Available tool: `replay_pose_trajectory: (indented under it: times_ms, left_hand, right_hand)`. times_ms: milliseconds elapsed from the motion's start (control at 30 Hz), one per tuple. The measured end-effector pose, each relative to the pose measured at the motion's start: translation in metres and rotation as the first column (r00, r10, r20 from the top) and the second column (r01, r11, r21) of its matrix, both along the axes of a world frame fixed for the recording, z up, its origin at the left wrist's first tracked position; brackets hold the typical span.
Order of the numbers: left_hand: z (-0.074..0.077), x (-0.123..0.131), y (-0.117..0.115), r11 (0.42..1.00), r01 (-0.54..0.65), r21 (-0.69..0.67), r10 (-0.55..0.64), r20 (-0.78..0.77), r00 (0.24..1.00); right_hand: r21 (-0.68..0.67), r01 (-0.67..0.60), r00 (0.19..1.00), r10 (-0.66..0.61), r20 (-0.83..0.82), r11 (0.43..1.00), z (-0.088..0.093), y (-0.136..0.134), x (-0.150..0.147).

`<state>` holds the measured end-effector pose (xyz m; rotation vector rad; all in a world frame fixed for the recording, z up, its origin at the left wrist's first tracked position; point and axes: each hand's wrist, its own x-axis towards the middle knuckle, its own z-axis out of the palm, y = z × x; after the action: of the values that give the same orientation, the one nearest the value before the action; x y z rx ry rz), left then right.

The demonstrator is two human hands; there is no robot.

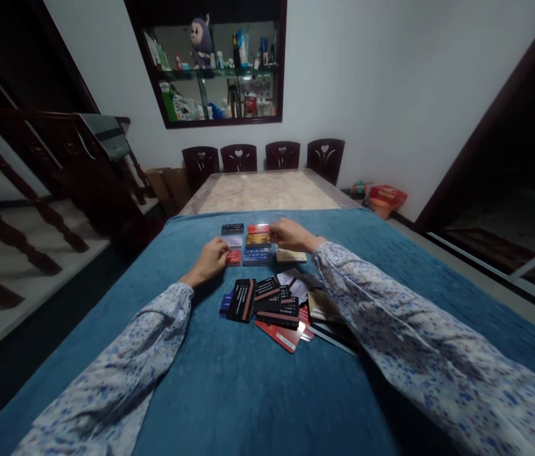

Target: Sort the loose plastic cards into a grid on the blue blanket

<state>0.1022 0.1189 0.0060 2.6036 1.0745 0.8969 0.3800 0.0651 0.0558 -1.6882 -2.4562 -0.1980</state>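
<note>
Small stacks of cards stand in rows on the blue cloth. My left hand (211, 259) is at their left side, fingers curled in and tips at the white stack (234, 241) and the red stack (233, 258). My right hand (292, 235) reaches over the right side, fingers bent together beside the gold stack (258, 240) and the far red stack (258, 228). What either hand pinches is hidden. A black stack (232, 228), a blue stack (258, 256) and a beige stack (290, 256) complete the visible rows. Nearer me lies a loose pile of black cards (276, 310) and a red card (282, 335).
The blue cloth (248, 399) covers the near part of a long table (267, 190). Dark chairs (282, 155) line its far end. A wooden railing (25, 149) runs on the left, and a red bag (387, 195) lies on the floor at right.
</note>
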Motion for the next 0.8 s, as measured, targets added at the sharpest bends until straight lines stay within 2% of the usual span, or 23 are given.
replay_pose_trajectory:
  times_ms: [267,533,800]
  left_hand:
    - [-0.004,0.007,-0.026,0.999,0.045,0.006,-0.045,0.039,0.998]
    - [-0.008,0.010,-0.049,0.994,0.109,0.013,-0.110,0.076,0.991]
    - [-0.012,0.004,-0.076,0.993,0.112,0.020,-0.114,0.079,0.990]
  right_hand:
    - [0.019,-0.058,0.996,0.059,-0.061,0.998,0.000,-0.029,0.007]
    - [0.030,-0.013,0.991,0.017,-0.130,0.999,-0.005,-0.062,0.015]
    - [0.086,-0.040,0.985,0.054,-0.162,0.995,-0.013,-0.082,0.006]
